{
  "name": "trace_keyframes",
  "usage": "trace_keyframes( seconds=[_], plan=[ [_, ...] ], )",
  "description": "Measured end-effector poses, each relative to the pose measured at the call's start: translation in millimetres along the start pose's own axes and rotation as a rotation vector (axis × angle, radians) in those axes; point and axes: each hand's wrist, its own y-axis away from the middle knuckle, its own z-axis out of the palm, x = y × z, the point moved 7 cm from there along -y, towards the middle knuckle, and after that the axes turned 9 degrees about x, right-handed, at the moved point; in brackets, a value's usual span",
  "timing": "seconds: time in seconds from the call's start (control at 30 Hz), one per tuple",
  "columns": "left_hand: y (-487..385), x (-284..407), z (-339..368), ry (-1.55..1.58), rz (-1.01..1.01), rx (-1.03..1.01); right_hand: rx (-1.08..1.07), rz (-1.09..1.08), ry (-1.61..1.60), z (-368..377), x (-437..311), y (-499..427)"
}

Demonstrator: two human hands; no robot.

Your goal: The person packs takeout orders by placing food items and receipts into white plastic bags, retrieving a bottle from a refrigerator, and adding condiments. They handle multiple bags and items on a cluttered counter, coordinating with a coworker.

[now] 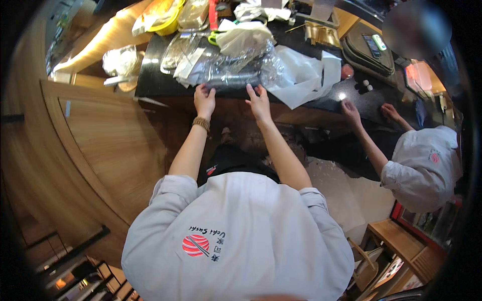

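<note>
My left hand (205, 102), below a brown bracelet on the wrist, is at the left end of a long stack of nested plastic lids or cups (230, 79) in clear film. Gripping the same stack near its right end is my right hand (260, 103). The stack lies along the front edge of the black counter (152, 81). Crumpled clear plastic film (250, 60) spreads behind it. White paper slips (188, 67) lie at its left, and a large white plastic bag (299, 73) at its right. The exact kind of nested piece cannot be made out.
A co-worker (421, 169) stands at my right, both hands over the counter. Behind the film are green-handled scissors (213, 38), a yellow bowl (165, 22) and a clear container (192, 14). Dark trays (367, 56) carry a phone (371, 46). A wooden cabinet (105, 131) is at left.
</note>
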Motion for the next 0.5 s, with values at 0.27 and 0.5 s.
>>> trace_keyframes(
  seconds=[0.27,0.5],
  plan=[
    [-31,-32,-18,0.066,-0.045,-0.264,0.549,0.249,-0.275,24,47,-71],
    [-34,-7,-18,-0.073,-0.011,-0.669,0.570,-0.111,-0.371,32,-25,-31]
  ],
)
